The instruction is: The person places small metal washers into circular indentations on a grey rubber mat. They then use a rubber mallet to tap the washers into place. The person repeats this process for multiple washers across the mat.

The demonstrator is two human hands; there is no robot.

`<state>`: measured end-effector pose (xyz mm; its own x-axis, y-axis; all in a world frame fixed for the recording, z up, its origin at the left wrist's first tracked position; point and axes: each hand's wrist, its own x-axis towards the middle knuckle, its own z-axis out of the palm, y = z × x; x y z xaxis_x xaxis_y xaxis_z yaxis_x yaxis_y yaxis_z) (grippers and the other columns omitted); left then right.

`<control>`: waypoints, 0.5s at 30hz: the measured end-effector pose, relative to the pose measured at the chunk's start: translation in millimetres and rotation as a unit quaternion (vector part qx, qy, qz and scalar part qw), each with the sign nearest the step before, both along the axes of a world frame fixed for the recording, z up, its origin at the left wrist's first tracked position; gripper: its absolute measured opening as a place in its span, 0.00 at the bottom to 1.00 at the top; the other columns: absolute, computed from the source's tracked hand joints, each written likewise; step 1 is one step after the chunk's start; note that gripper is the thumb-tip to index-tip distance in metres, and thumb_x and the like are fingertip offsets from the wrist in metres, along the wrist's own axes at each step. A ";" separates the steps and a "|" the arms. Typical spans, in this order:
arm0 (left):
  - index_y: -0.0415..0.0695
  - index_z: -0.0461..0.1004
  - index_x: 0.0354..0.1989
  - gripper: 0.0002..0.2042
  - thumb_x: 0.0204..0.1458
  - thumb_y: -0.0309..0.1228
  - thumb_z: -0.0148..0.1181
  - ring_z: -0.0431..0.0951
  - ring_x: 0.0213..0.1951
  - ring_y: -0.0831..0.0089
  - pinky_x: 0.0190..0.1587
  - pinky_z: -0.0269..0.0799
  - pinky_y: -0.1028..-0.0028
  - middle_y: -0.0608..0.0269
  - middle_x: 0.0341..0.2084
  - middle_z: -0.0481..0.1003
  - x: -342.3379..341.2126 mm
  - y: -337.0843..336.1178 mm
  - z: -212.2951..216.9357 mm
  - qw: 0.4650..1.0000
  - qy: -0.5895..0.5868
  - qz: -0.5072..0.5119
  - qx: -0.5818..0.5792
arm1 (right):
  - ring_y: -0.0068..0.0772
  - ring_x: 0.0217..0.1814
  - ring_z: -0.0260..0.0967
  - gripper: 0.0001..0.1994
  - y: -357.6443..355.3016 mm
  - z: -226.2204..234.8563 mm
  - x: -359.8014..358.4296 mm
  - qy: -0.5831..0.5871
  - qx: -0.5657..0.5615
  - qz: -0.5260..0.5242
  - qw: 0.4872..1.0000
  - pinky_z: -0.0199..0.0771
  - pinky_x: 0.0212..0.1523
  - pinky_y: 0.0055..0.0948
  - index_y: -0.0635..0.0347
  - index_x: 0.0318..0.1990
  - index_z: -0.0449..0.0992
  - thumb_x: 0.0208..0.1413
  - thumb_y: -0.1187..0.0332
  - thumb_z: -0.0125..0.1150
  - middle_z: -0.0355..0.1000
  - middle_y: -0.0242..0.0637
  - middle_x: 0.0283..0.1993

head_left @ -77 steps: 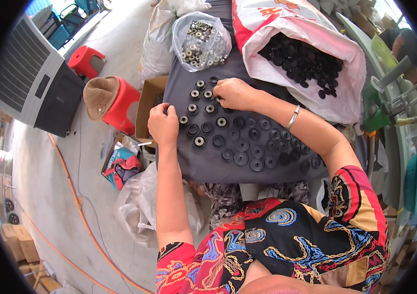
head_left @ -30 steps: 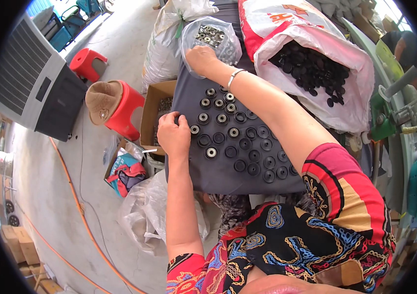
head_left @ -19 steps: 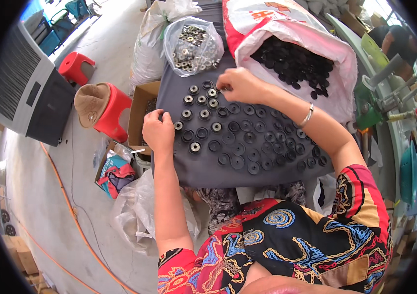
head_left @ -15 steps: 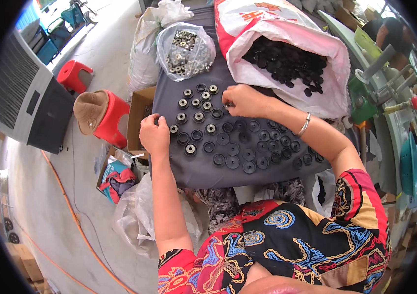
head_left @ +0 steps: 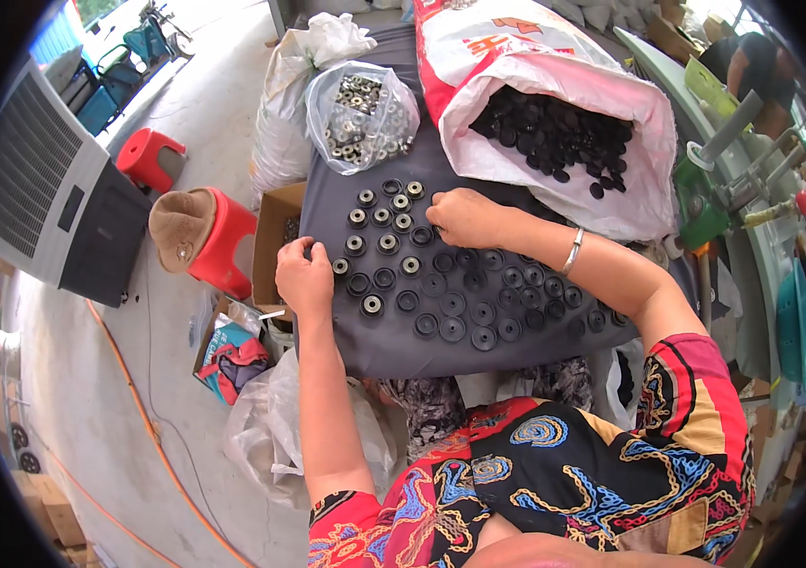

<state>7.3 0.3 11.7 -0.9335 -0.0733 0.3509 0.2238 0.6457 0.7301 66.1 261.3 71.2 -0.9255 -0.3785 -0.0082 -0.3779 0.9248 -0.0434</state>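
Dark grey cloth-covered worktop is bearing red-and-white woven sack toward far right corner, clear plastic bag toward far left. Right hand is bunching fingers mid-worktop, left hand curling at left edge; cannot tell whether either is grasping anything. Round black plastic wheels are spreading from left edge toward near right corner, some holding silver metal rings.

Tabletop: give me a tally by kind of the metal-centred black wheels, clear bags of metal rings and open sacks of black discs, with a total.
Metal-centred black wheels: 11 visible
Clear bag of metal rings: 1
Open sack of black discs: 1
Total: 13
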 end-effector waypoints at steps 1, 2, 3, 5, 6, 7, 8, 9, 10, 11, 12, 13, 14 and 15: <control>0.42 0.78 0.34 0.09 0.46 0.33 0.59 0.77 0.40 0.58 0.45 0.71 0.64 0.56 0.38 0.76 1.3 -1.1 -0.6 1.000 0.001 -0.004 -0.002 | 0.51 0.35 0.72 0.07 -0.1 -1.4 0.9 -0.008 0.015 -0.001 1.000 0.73 0.38 0.42 0.65 0.29 0.75 0.41 0.72 0.59 0.71 0.48 0.32; 0.42 0.78 0.34 0.09 0.46 0.33 0.59 0.77 0.40 0.58 0.45 0.71 0.64 0.56 0.38 0.76 -0.2 -1.7 -1.6 1.000 0.003 -0.005 -0.002 | 0.51 0.34 0.72 0.07 -2.5 3.6 -1.4 -0.014 0.032 0.000 0.999 0.73 0.38 0.43 0.65 0.29 0.75 0.41 0.72 0.59 0.71 0.48 0.32; 0.43 0.78 0.34 0.10 0.46 0.32 0.58 0.77 0.41 0.57 0.46 0.71 0.64 0.55 0.39 0.76 -1.2 -1.8 -3.1 1.000 0.006 -0.010 -0.005 | 0.51 0.35 0.72 0.06 -3.4 9.6 -3.6 -0.032 0.044 -0.006 0.999 0.73 0.37 0.44 0.64 0.28 0.75 0.42 0.72 0.58 0.70 0.48 0.31; 0.43 0.78 0.34 0.10 0.46 0.33 0.58 0.76 0.41 0.57 0.46 0.71 0.64 0.55 0.38 0.76 -3.1 -5.8 -6.5 1.000 0.018 0.001 -0.019 | 0.50 0.36 0.72 0.06 -11.8 21.8 -18.7 0.014 0.023 -0.008 1.000 0.73 0.37 0.45 0.64 0.28 0.75 0.42 0.71 0.58 0.70 0.48 0.32; 0.43 0.78 0.34 0.10 0.46 0.34 0.58 0.76 0.41 0.57 0.46 0.71 0.63 0.55 0.38 0.76 -4.8 4.0 -5.8 0.999 0.028 -0.010 -0.021 | 0.50 0.37 0.72 0.06 -7.9 30.9 -24.3 0.040 0.018 -0.025 0.999 0.73 0.37 0.45 0.63 0.28 0.75 0.43 0.71 0.57 0.70 0.48 0.32; 0.43 0.79 0.35 0.11 0.46 0.35 0.57 0.76 0.42 0.56 0.47 0.70 0.63 0.54 0.38 0.77 -5.9 -3.8 -6.4 0.999 0.024 -0.019 -0.031 | 0.47 0.37 0.73 0.06 -19.1 34.0 -47.3 0.010 0.037 -0.037 0.999 0.73 0.36 0.45 0.62 0.28 0.75 0.44 0.69 0.57 0.71 0.45 0.32; 0.43 0.79 0.35 0.12 0.46 0.36 0.57 0.76 0.41 0.56 0.46 0.70 0.63 0.54 0.37 0.77 0.0 -8.7 -1.3 0.999 0.028 -0.023 -0.040 | 0.45 0.38 0.74 0.06 -34.9 40.0 -66.6 -0.001 0.047 0.002 0.999 0.75 0.36 0.42 0.61 0.26 0.75 0.44 0.68 0.57 0.72 0.43 0.32; 0.43 0.80 0.35 0.13 0.46 0.36 0.57 0.77 0.40 0.56 0.45 0.71 0.63 0.53 0.36 0.77 1.2 -14.2 -2.9 0.999 0.007 -0.018 -0.033 | 0.42 0.37 0.75 0.06 -55.2 52.1 -73.4 0.059 0.052 0.010 0.997 0.76 0.34 0.39 0.60 0.26 0.77 0.42 0.68 0.58 0.74 0.43 0.33; 0.42 0.79 0.35 0.12 0.46 0.35 0.58 0.77 0.39 0.56 0.44 0.71 0.62 0.53 0.35 0.78 -6.8 -8.2 -5.8 0.999 0.011 -0.034 -0.028 | 0.40 0.35 0.76 0.05 -41.1 28.5 -104.5 0.148 -0.001 0.032 0.989 0.77 0.32 0.37 0.59 0.24 0.78 0.39 0.69 0.59 0.76 0.45 0.31; 0.40 0.79 0.35 0.11 0.46 0.33 0.58 0.77 0.38 0.55 0.43 0.71 0.62 0.53 0.34 0.77 -15.2 -8.9 -6.6 0.998 0.022 -0.046 -0.025 | 0.40 0.33 0.77 0.05 -51.9 36.2 -120.2 0.139 0.018 0.010 0.990 0.77 0.32 0.36 0.59 0.22 0.79 0.35 0.69 0.61 0.76 0.44 0.28; 0.39 0.78 0.35 0.11 0.46 0.31 0.58 0.77 0.38 0.55 0.43 0.71 0.62 0.53 0.34 0.77 -20.8 11.0 -7.8 0.998 0.018 -0.061 -0.017 | 0.39 0.32 0.77 0.04 -33.8 22.0 -146.9 0.192 0.061 -0.010 0.979 0.77 0.32 0.35 0.59 0.20 0.80 0.34 0.70 0.64 0.77 0.42 0.25; 0.38 0.78 0.35 0.10 0.46 0.30 0.57 0.77 0.39 0.55 0.43 0.71 0.62 0.52 0.35 0.77 -24.0 16.7 -9.0 0.998 0.029 -0.052 -0.025 | 0.38 0.33 0.77 0.05 -35.7 16.4 -155.4 0.227 0.054 -0.019 0.972 0.78 0.32 0.34 0.60 0.23 0.81 0.33 0.72 0.65 0.77 0.41 0.26; 0.38 0.77 0.35 0.10 0.47 0.30 0.57 0.76 0.39 0.55 0.44 0.70 0.63 0.52 0.36 0.76 -18.3 7.9 -8.1 0.998 0.033 -0.027 -0.044 | 0.38 0.33 0.78 0.05 -44.7 11.1 -167.0 0.193 0.034 -0.051 0.979 0.78 0.32 0.34 0.59 0.24 0.81 0.35 0.72 0.66 0.77 0.40 0.25; 0.38 0.77 0.35 0.10 0.47 0.30 0.57 0.76 0.39 0.55 0.44 0.70 0.63 0.52 0.36 0.76 -21.0 5.1 -7.4 0.999 0.029 -0.027 -0.032 | 0.40 0.36 0.77 0.07 -45.7 7.9 -177.6 0.157 0.043 -0.066 0.984 0.78 0.35 0.35 0.60 0.27 0.81 0.37 0.71 0.65 0.78 0.42 0.30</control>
<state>-13.7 5.4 4.3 -0.9139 0.0020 0.4060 0.3001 0.6767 0.6723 -111.4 215.5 79.1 -0.9284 -0.2652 0.2601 -0.2366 0.9620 0.1363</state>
